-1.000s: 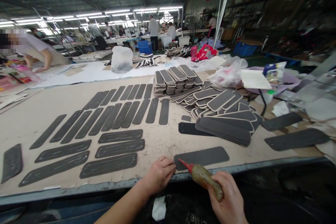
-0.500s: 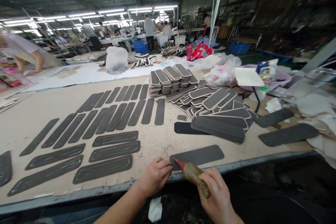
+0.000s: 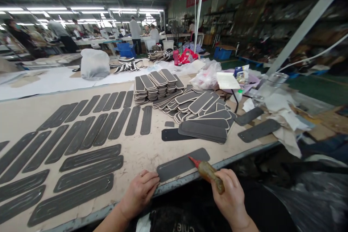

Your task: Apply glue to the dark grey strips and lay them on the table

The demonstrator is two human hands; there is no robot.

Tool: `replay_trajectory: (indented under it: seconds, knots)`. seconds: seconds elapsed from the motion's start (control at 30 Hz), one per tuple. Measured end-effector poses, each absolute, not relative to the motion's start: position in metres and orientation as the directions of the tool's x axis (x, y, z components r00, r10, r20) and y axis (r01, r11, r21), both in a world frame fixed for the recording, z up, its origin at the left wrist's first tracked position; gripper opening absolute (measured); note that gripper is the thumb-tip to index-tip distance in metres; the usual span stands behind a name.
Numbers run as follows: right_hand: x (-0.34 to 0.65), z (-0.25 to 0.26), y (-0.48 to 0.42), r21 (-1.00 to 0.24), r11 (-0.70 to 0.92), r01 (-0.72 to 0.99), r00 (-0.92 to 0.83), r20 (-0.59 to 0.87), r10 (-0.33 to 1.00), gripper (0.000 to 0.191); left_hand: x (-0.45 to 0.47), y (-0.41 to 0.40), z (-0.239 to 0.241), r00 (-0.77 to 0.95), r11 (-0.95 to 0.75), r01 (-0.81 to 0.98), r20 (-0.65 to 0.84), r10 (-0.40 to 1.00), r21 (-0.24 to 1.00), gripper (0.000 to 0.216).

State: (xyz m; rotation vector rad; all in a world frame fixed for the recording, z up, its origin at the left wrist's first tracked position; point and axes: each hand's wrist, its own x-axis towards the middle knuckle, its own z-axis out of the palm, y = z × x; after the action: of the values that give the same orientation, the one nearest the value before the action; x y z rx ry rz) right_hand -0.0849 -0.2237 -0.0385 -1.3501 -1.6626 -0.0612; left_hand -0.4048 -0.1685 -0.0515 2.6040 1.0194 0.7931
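Note:
My right hand (image 3: 230,196) is wrapped round a squeeze glue bottle (image 3: 208,172) with a brownish, stained body and a red pointed nozzle. The nozzle's tip is over the right half of a dark grey, round-cornered strip (image 3: 176,166) lying flat at the table's near edge. A thin line shows along the strip's upper side. At the strip's left end, the closed fingers of my left hand (image 3: 141,191) pinch its edge; the thumb is mostly hidden. Left of that hand lies a similar strip (image 3: 71,199) with a shiny line of glue round it.
Several glue-lined strips (image 3: 89,157) lie in rows across the left of the table (image 3: 141,156). Beyond my strip are a loose pile (image 3: 199,102) and neat stacks (image 3: 156,83) of pale-edged pieces. Plastic bags (image 3: 208,74) and paper scraps (image 3: 288,116) lie to the right.
The view has turned right. The glue bottle's nozzle has travelled along the strip from its left end towards its right end. My left hand stays at the left end.

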Motion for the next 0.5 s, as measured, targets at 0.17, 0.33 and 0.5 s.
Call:
replay_trajectory:
  seconds: [0.17, 0.33, 0.5]
  knots:
    - [-0.063, -0.042, -0.222, -0.450, 0.299, 0.841, 0.128, 0.704, 0.699, 0.011, -0.405, -0.168, -0.050, 0.618, -0.739, 0.557, 0.405, 0.673, 0.378, 0.023]
    - [-0.051, -0.041, -0.217, -0.397, 0.250, 0.883, 0.151, 0.746, 0.649, 0.011, -0.405, -0.168, -0.050, 0.615, -0.734, 0.562, 0.400, 0.679, 0.381, 0.023]
    - [-0.046, -0.037, -0.216, -0.331, 0.215, 0.919, 0.132, 0.770, 0.625, 0.011, -0.405, -0.169, -0.054, 0.604, -0.722, 0.573, 0.395, 0.692, 0.388, 0.022]
